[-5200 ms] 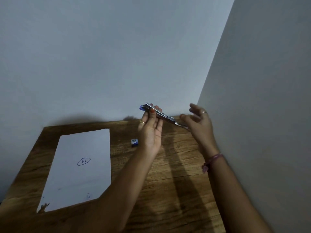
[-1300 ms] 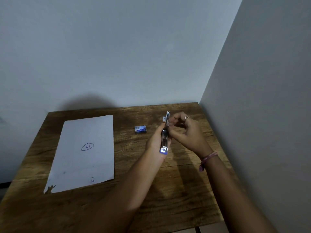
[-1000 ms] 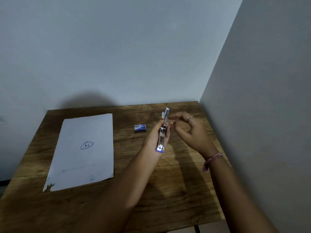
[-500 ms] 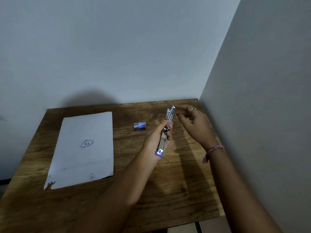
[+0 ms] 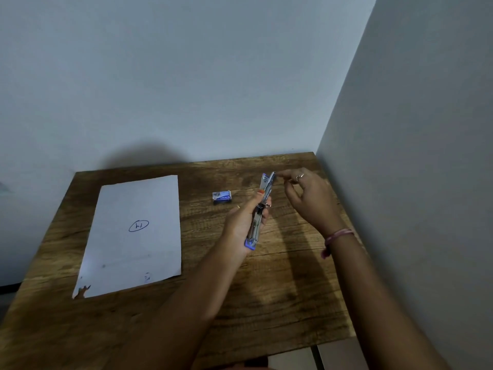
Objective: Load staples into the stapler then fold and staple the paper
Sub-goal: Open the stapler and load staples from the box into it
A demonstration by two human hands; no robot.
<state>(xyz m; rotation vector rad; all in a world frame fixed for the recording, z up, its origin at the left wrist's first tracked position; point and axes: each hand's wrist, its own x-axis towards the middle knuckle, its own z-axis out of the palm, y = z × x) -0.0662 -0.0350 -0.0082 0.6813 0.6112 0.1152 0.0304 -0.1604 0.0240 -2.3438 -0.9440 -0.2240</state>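
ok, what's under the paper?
Only the wooden table: the paper lies flat on it, unfolded. Whatever the sheet covers can't be seen.

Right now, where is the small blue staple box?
The small blue staple box lies on the wooden table, between the white paper sheet and the left hand.

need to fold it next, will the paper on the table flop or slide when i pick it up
The paper is one thin sheet lying flat on the table, so it will likely droop if lifted by one edge. It looks light and may slide on the wood. Its near-left corner looks torn, so it probably tears easily.
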